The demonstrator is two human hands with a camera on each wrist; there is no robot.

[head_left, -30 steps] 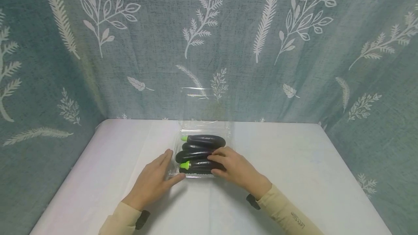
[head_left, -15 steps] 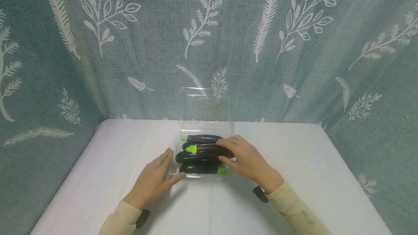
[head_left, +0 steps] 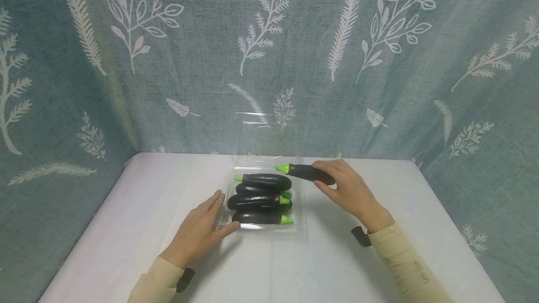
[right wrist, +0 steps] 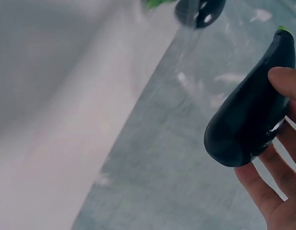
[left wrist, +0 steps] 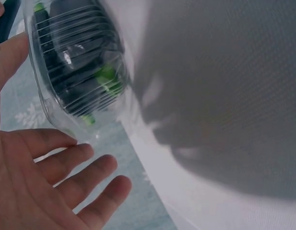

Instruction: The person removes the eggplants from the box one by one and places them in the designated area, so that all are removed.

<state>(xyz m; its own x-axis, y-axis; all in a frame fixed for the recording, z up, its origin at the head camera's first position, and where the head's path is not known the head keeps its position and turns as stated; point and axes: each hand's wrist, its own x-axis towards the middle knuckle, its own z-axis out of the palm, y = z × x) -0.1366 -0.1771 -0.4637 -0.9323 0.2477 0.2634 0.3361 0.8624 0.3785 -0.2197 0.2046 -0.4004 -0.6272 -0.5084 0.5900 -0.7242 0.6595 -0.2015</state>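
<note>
My right hand grips a dark purple eggplant with a bright green stem pointing left, held up to the right of a clear plastic clamshell box. In the right wrist view, thumb and fingers wrap this eggplant along its side. Several more eggplants lie stacked crosswise in the box, green stems at either end. My left hand rests at the box's left front corner, fingers extended along its side and thumb at the front rim. The left wrist view shows the ribbed box wall beside those straight fingers.
The box's transparent lid stands raised behind it, near the table's back edge. A white cloth covers the table. Teal curtains with white leaf prints enclose the back and sides.
My right hand has lifted one eggplant off the front of the stack and carried it up and to the right, out of the box. The left hand has stayed in place.
</note>
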